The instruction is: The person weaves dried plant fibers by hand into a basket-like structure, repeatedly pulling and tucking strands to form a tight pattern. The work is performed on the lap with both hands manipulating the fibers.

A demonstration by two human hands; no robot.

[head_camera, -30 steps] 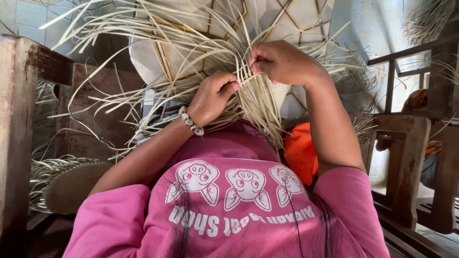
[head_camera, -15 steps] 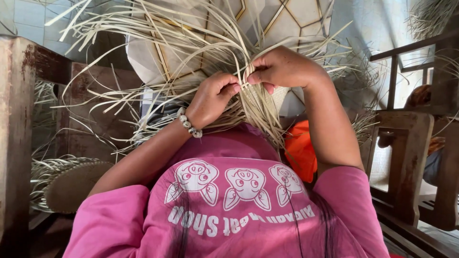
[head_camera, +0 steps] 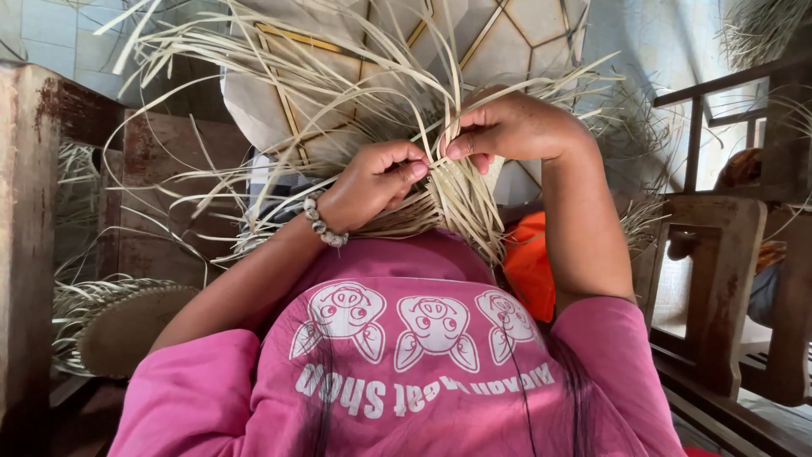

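Note:
A piece of pale woven straw work (head_camera: 457,199) rests against my chest, with many long loose strands (head_camera: 279,93) fanning up and out to the left and right. My left hand (head_camera: 372,182), with a bead bracelet on its wrist, is curled over the woven part and pinches strands at its left edge. My right hand (head_camera: 516,127) sits just above and to the right, fingers closed on a few upright strands. Both hands nearly touch at the weave. My pink shirt (head_camera: 406,364) fills the lower view.
A rusty brown wooden frame (head_camera: 34,211) stands at the left, a wooden chair (head_camera: 727,254) at the right. A round woven straw piece (head_camera: 118,326) lies low on the left. An orange cloth (head_camera: 529,262) shows under my right arm. The floor has hexagonal tiles (head_camera: 524,34).
Both hands have shifted slightly upward along the weave. My right hand has closed tighter on the upright strands, and my left fingers have moved in toward it.

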